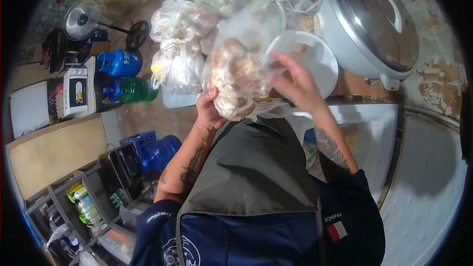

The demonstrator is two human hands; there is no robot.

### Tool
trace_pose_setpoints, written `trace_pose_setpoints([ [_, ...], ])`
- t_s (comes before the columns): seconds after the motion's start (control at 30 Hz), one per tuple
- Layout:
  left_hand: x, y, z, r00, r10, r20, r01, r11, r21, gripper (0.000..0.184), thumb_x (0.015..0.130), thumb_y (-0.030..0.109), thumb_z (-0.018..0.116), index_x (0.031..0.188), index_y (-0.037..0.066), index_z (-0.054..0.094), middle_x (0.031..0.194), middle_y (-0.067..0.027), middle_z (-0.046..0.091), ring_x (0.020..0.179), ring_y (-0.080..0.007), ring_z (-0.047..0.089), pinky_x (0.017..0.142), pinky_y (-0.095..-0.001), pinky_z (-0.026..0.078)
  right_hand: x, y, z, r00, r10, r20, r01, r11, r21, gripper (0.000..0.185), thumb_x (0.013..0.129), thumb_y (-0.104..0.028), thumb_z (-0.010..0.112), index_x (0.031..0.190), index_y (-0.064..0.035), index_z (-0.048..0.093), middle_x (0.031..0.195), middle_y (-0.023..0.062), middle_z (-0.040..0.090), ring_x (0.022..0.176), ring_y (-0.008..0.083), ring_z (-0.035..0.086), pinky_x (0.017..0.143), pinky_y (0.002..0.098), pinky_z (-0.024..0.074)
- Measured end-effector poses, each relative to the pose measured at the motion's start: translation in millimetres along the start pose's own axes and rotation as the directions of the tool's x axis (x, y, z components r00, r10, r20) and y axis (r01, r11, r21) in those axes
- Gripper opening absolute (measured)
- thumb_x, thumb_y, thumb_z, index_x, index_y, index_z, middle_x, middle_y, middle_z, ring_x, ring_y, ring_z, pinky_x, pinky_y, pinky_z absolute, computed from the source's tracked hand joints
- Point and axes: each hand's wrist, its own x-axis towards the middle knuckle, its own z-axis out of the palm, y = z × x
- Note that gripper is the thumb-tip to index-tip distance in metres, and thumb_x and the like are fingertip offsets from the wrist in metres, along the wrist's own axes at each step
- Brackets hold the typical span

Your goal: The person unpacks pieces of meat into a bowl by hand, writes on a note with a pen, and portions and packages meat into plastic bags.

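Observation:
My left hand is wrapped round the lower left of a clear plastic bag, held up in front of my apron. Pale and brownish pieces fill the bag; their kind is hard to make out through the film. Just right of the bag is my right hand, somewhat blurred, its fingers apart and nothing visible in them. Behind that hand lies a round white plate or lid. More filled clear bags crowd the table to the left and behind.
A large rice cooker with a metallic lid stands at the right on the wooden table. Left on the floor are a blue gas cylinder, a green water bottle and a fan. Shelving stands lower left.

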Motion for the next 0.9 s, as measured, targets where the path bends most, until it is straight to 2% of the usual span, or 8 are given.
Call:
trace_pose_setpoints([
  [0.07,4,-1,-10,0.994,-0.029,0.104,0.028,1.0,0.01,0.082,0.08,0.035,0.069,0.148,0.0,0.04,0.136,-0.0191,0.058,0.12,-0.0341,0.062,0.106,-0.0462,0.05,-8,-13,22,0.993,-0.054,0.105,0.046,0.996,0.077,0.076,0.078,-0.037,0.087,0.132,0.0057,0.056,0.119,0.0139,0.066,0.096,0.018,0.066,0.086,0.0313,0.0531],
  [0.13,2,-1,3,0.998,-0.029,0.049,0.028,0.999,0.035,0.08,0.08,0.029,0.07,0.148,-0.002,0.04,0.136,-0.0177,0.059,0.121,-0.0318,0.061,0.107,-0.0437,0.049,-10,-6,38,0.972,-0.21,0.103,0.208,0.978,0.035,0.071,0.08,-0.027,0.087,0.133,0.0053,0.053,0.117,0.0084,0.065,0.098,0.0145,0.064,0.087,0.03,0.0516],
  [0.27,8,-5,16,0.994,0.109,0.013,-0.109,0.972,0.209,0.08,0.082,0.027,0.074,0.148,-0.002,0.039,0.133,-0.0154,0.059,0.12,-0.0266,0.061,0.106,-0.0393,0.048,-17,-15,34,0.966,-0.258,-0.015,0.228,0.877,-0.423,0.078,0.07,-0.034,0.092,0.125,0.0056,0.054,0.113,0.0184,0.068,0.104,0.0264,0.069,0.089,0.0376,0.0534],
  [0.37,12,-5,14,0.986,0.162,0.037,-0.164,0.915,0.37,0.08,0.083,0.027,0.078,0.147,-0.002,0.041,0.13,-0.0132,0.06,0.117,-0.0222,0.061,0.102,-0.036,0.048,-17,-16,35,0.958,-0.279,-0.069,0.216,0.859,-0.463,0.074,0.068,-0.035,0.09,0.12,0.0054,0.056,0.107,0.0226,0.069,0.101,0.0324,0.071,0.086,0.0399,0.0541],
  [0.57,9,-5,16,0.999,0.021,0.05,-0.041,0.899,0.437,0.071,0.082,0.027,0.083,0.139,-0.004,0.053,0.123,-0.0102,0.065,0.112,-0.0195,0.062,0.099,-0.0343,0.049,-17,7,20,0.997,-0.047,0.065,0.074,0.856,-0.512,0.063,0.069,-0.031,0.082,0.114,0.0055,0.056,0.095,0.0211,0.07,0.09,0.0315,0.072,0.081,0.0383,0.0547],
  [0.67,5,-10,12,0.999,-0.039,0.023,0.026,0.912,0.41,0.071,0.082,0.026,0.083,0.139,-0.004,0.053,0.124,-0.0104,0.065,0.112,-0.0192,0.062,0.1,-0.0345,0.049,-21,7,15,0.991,0.025,0.131,0.025,0.928,-0.371,0.061,0.07,-0.03,0.079,0.112,0.006,0.055,0.095,0.0174,0.07,0.089,0.0274,0.07,0.082,0.0357,0.0537],
  [0.77,-2,-15,15,0.996,-0.093,0.013,0.081,0.922,0.378,0.072,0.082,0.025,0.082,0.14,-0.003,0.052,0.125,-0.0106,0.065,0.112,-0.0191,0.062,0.1,-0.0348,0.049,-24,39,13,0.985,-0.112,0.128,0.141,0.961,-0.239,0.07,0.068,-0.033,0.081,0.115,0.0103,0.053,0.101,0.0256,0.068,0.096,0.0358,0.069,0.085,0.0421,0.0537],
  [0.9,-5,-25,4,0.985,-0.166,0.046,0.138,0.919,0.368,0.072,0.082,0.026,0.082,0.141,-0.003,0.052,0.126,-0.0108,0.065,0.113,-0.0192,0.063,0.101,-0.0347,0.049,-38,47,3,0.975,-0.004,0.22,0.033,0.991,-0.129,0.076,0.072,-0.032,0.079,0.127,0.0096,0.047,0.112,0.0207,0.064,0.099,0.0315,0.066,0.088,0.0411,0.052],
])
